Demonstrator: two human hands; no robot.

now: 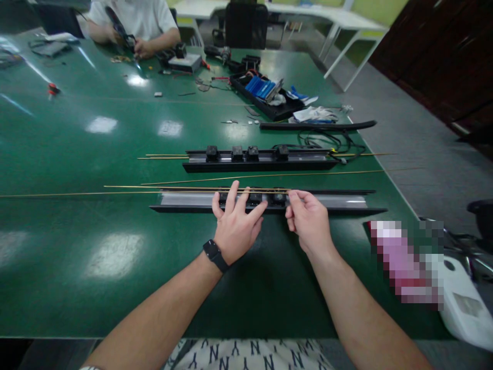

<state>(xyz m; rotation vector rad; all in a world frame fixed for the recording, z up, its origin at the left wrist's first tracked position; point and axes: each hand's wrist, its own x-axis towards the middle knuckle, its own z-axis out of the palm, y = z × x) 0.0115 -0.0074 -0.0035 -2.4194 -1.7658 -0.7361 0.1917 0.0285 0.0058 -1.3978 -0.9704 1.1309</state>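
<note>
A long black rail with small black blocks point(339, 201) lies across the green table point(115, 288) just in front of me. Thin brass rods point(154, 188) run along its top and stick out far to the left. My left hand point(236, 226) rests on the rail with its fingers spread flat over the rods and the blocks. My right hand point(308, 220) is closed in a pinch on the right end of a brass rod above the rail. A black watch sits on my left wrist.
A second black rail with blocks point(258, 159) lies farther back, with more brass rods point(269, 176) beside it and cables at its right end. A black tray with blue parts point(265, 92) stands behind. Another person point(134, 25) works at the far side. A white device point(462, 303) sits at the right edge.
</note>
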